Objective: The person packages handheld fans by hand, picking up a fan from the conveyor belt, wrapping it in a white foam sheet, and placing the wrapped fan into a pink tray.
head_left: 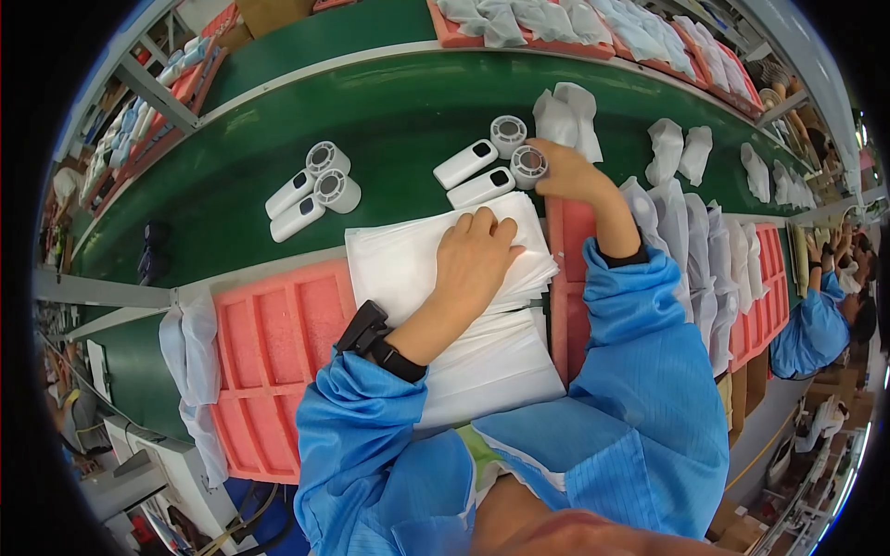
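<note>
My left hand (477, 261) rests on a stack of thin white bags (394, 250), fingers bent and thumb apart, pressing the top sheets. Reaching farther and to the right, my right hand (570, 174) has its fingers round the round grille head of a white handheld device (482, 188) with a small dark window; some fingertips are hidden. A second such device (466, 164) lies just beyond it, its round head (508, 135) beside the first. Two more white devices (295, 215) lie to the left on the green bench. A lower pile of white bags (510, 366) is nearer my body.
Pink foam trays stand left (278, 343) and right (760, 315) of the bags. Wrapped items (672, 218) line the right tray; others (565, 116) stand on the green bench (399, 102). Filled trays (519, 28) sit along the far shelf. A co-worker (816, 324) is at far right.
</note>
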A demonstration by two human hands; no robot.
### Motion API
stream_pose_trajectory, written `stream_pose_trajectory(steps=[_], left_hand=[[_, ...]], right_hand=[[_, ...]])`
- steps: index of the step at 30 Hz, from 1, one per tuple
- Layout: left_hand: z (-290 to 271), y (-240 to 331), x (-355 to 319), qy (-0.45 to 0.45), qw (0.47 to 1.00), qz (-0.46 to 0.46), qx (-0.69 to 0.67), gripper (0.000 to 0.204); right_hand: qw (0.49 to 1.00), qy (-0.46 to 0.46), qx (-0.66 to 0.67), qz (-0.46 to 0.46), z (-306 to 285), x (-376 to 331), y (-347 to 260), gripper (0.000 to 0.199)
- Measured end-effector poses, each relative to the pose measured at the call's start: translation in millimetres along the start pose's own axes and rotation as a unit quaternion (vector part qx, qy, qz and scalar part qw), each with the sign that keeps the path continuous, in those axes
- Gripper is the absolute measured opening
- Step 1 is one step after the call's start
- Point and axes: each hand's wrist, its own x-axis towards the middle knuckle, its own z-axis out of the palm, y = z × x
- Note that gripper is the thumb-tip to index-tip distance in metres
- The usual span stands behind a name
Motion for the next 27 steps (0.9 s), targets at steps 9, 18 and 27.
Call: stream_pose_trajectory(steps=[9,18,27], left_hand=[[-4.3,1.1,0.0,-0.009,1.0,0.006,-0.02,0.023],[-5.5,-16.9,-4.2,0.043,0.992,-0.028,-0.117,0.019],[-53.8,-26.7,5.6,0.097,0.888,-0.141,-0.426,0.007]], right_hand=[[0.943,-0.036,0.293,0.152,-0.4,11.1,-33.0,0.064],[0.969,0.163,0.182,0.041,-68.8,-12.1,-73.4,0.061],[0.934,0.122,0.33,-0.056,-98.0,-43.1,-105.5,0.065]])
